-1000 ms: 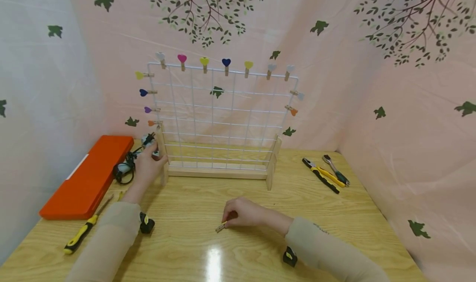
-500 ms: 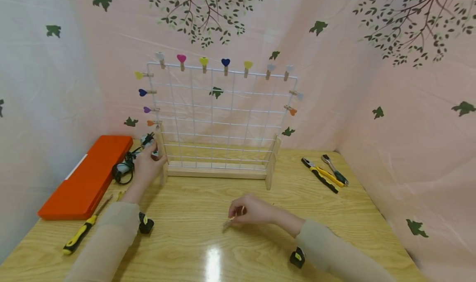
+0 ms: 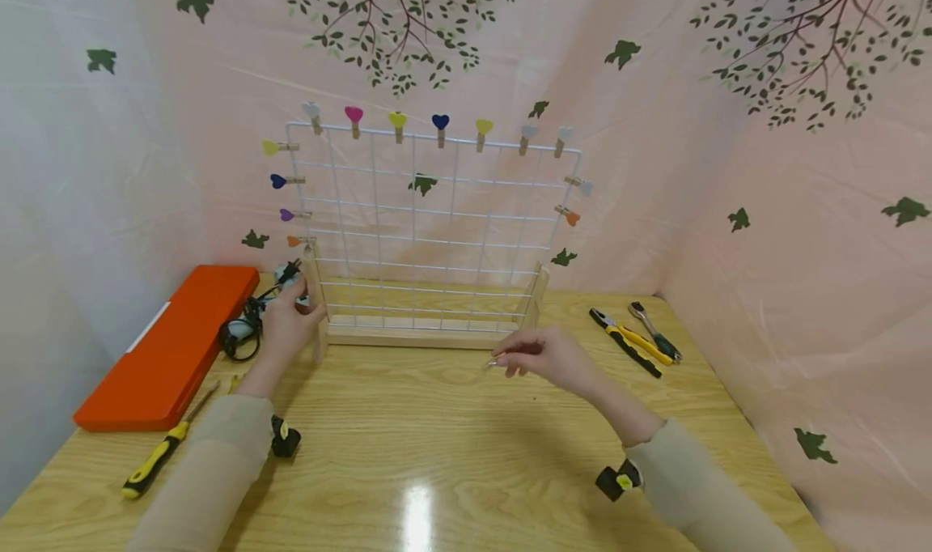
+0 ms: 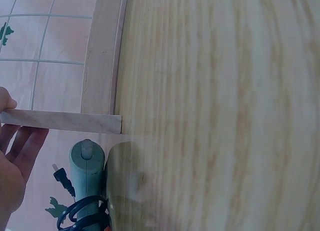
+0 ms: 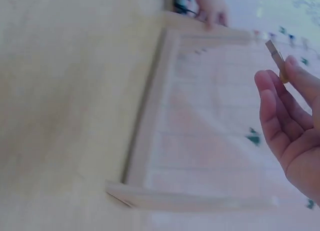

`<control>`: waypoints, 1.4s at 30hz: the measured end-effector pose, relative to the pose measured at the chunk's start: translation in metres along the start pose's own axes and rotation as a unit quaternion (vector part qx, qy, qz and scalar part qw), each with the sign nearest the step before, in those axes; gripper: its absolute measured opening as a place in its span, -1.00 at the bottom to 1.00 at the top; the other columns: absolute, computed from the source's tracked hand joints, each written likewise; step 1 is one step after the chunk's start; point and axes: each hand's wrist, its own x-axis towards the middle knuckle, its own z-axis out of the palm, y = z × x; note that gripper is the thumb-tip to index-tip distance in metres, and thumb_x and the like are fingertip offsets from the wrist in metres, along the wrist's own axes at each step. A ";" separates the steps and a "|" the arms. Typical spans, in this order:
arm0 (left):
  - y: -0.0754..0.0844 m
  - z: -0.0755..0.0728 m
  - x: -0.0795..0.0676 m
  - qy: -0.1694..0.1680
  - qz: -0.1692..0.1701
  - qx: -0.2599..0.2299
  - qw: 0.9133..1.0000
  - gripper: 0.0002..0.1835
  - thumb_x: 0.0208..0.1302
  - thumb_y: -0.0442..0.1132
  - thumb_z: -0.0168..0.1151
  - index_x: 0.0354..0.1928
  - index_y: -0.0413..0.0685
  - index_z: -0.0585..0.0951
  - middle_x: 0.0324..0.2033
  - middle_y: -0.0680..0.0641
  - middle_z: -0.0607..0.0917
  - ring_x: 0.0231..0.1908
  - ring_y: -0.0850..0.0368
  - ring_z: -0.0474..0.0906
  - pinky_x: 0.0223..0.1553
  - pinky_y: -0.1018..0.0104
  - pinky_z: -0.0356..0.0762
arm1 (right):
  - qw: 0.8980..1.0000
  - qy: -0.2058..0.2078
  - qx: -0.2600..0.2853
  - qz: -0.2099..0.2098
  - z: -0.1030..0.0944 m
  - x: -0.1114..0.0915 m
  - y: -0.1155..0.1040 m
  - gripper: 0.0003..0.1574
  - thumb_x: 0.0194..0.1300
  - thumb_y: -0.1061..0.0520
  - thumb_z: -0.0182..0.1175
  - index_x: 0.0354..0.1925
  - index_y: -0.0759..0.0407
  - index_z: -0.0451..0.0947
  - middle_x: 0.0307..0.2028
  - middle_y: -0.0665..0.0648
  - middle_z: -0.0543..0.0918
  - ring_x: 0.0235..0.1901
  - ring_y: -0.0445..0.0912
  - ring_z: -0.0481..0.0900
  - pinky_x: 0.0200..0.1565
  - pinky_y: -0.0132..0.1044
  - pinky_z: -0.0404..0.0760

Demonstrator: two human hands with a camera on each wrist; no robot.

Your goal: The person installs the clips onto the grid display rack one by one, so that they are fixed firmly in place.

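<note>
A white wire grid [image 3: 413,136] stands upright in a wooden frame [image 3: 422,341], with small heart-topped clothespins such as a dark blue one [image 3: 440,123] clipped along its top and sides. My left hand [image 3: 285,324] grips the frame's left upright; in the left wrist view the thumb is above this wooden post [image 4: 65,121] and the fingers below. Between thumb and fingertips, my right hand [image 3: 557,362] pinches a small wooden clothespin [image 5: 275,55] in front of the frame's right foot. A bit of yellow shows at the clothespin's held end.
Left of the frame lie an orange case [image 3: 171,341], a light-blue tool with a coiled black cord [image 4: 86,166] and a yellow-black screwdriver [image 3: 156,463]. Pliers [image 3: 629,350] and a ratchet wrench [image 3: 655,333] rest at the right. A patterned cloth hangs behind.
My right hand has lifted the clothespin from the tabletop and carried it forward and right, towards the frame's right foot. The left hand has kept its grip on the upright.
</note>
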 end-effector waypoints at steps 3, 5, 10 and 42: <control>0.000 0.000 0.000 0.005 -0.001 0.000 1.000 -0.53 0.08 -0.25 0.19 0.10 -0.11 0.47 -0.18 -0.21 0.60 -0.47 -0.01 0.56 -0.46 0.11 0.51 | 0.999 0.041 0.012 0.006 -0.017 -0.005 -0.012 -0.80 0.17 0.23 0.15 -0.22 0.24 0.60 -0.40 0.19 0.66 -0.46 -0.13 0.62 -0.37 -0.28 0.59; 0.000 0.000 -0.001 0.008 -0.001 0.001 1.000 -0.52 0.07 -0.26 0.19 0.11 -0.13 0.47 -0.17 -0.22 0.60 -0.46 -0.01 0.56 -0.45 0.10 0.51 | 0.997 0.073 0.015 0.003 -0.026 -0.008 -0.017 -0.79 0.15 0.26 0.16 -0.21 0.30 0.59 -0.36 0.25 0.65 -0.43 -0.07 0.64 -0.34 -0.30 0.59; 0.000 0.000 -0.002 0.004 -0.005 -0.001 1.000 -0.51 0.09 -0.25 0.19 0.12 -0.12 0.45 -0.16 -0.21 0.59 -0.46 -0.01 0.56 -0.44 0.10 0.51 | 0.985 0.166 0.040 -0.022 -0.046 -0.008 -0.009 -0.74 0.14 0.28 0.17 -0.20 0.42 0.54 -0.31 0.33 0.62 -0.37 -0.04 0.64 -0.29 -0.30 0.59; 0.001 0.000 -0.007 -0.007 -0.008 -0.001 1.000 -0.55 0.11 -0.23 0.18 0.10 -0.08 0.46 -0.20 -0.20 0.59 -0.47 0.01 0.55 -0.51 0.13 0.52 | 0.901 0.434 0.003 0.016 -0.084 0.036 0.029 -0.78 0.01 0.15 0.31 -0.37 0.29 0.65 -0.59 0.08 0.61 -0.62 -0.19 0.52 -0.58 -0.55 0.43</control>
